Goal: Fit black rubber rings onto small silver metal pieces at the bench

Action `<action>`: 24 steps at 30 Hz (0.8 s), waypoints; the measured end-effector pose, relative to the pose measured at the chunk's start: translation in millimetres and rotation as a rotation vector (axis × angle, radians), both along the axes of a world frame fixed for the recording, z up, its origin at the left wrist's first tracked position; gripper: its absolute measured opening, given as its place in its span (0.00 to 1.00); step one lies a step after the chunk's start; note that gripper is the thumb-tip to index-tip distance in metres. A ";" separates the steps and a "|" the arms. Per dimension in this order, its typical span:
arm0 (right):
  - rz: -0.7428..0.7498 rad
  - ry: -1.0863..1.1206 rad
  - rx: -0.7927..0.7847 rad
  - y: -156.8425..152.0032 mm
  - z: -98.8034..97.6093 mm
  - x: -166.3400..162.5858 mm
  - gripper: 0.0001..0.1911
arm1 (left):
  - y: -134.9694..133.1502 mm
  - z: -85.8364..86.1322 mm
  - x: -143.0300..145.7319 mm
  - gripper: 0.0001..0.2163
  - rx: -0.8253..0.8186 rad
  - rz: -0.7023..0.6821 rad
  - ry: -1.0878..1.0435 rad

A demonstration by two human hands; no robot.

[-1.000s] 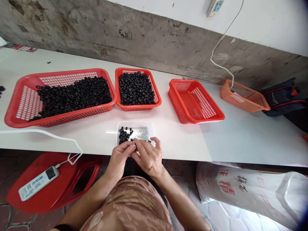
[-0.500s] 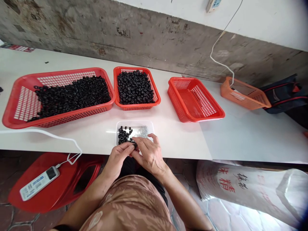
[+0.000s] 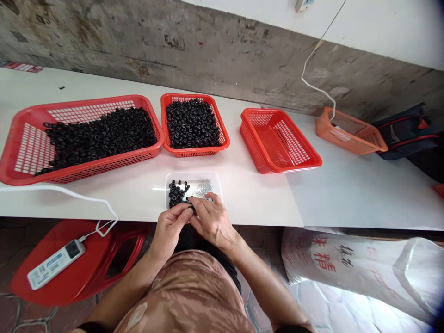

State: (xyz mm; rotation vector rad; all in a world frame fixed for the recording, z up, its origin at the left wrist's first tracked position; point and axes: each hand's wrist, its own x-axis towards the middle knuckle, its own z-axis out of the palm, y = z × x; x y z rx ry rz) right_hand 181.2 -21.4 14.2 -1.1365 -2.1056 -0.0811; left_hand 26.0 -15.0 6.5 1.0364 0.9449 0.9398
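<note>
My left hand [image 3: 172, 224] pinches a small black ring-shaped part [image 3: 192, 209] between thumb and fingertips, at the table's front edge. Meeting it there, my right hand [image 3: 214, 222] has its thumb and fingers closed around the same spot; whatever its fingertips grip is hidden. Just beyond both hands lies a clear shallow plastic tray [image 3: 217, 178]. Loose black ring parts [image 3: 176, 194] fill its left side, and a scatter of tiny silvery pieces [image 3: 204, 187] covers its right. My fingers hide part of the tray's near edge.
Behind the tray stand a long red basket [image 3: 21, 120] and a smaller red basket [image 3: 226, 144], both holding black parts. Farther right are a red basket [image 3: 258, 152] and an orange basket [image 3: 350, 142]. A white power bank [image 3: 55, 263] with a cable rests on a red stool [image 3: 79, 286].
The view has shifted slightly. Both hands stay together at the tray's near edge, with only a slight change in the right fingers.
</note>
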 end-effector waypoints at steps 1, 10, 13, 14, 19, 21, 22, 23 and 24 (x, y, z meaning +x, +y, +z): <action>0.005 0.008 0.005 0.8 -1.4 0.2 0.13 | -0.1 -0.4 0.1 0.11 0.001 0.006 0.002; 0.063 0.147 -0.066 2.4 -8.0 4.6 0.12 | 2.6 -0.1 -1.3 0.15 -0.081 -0.057 -0.061; 0.062 0.191 -0.100 1.2 -7.2 4.9 0.11 | 7.2 0.0 -4.3 0.17 -0.214 -0.083 -0.156; 0.071 0.200 -0.102 0.9 -6.8 5.3 0.12 | 8.9 0.4 -5.3 0.16 -0.260 -0.096 -0.183; 0.104 0.213 -0.110 0.6 -5.2 8.8 0.13 | 15.0 4.7 -7.6 0.11 -0.442 -0.159 -0.282; 0.099 0.198 -0.114 0.5 -6.0 9.8 0.14 | 15.9 5.8 -7.5 0.10 -0.467 -0.199 -0.299; 0.095 0.188 -0.114 0.4 -6.8 10.1 0.14 | 16.0 6.1 -7.4 0.11 -0.461 -0.221 -0.296; 0.091 0.177 -0.113 0.2 -7.9 10.2 0.14 | 15.9 6.4 -7.3 0.11 -0.442 -0.231 -0.285; 0.086 0.164 -0.110 0.0 -9.1 10.1 0.14 | 15.6 6.6 -7.1 0.11 -0.411 -0.223 -0.266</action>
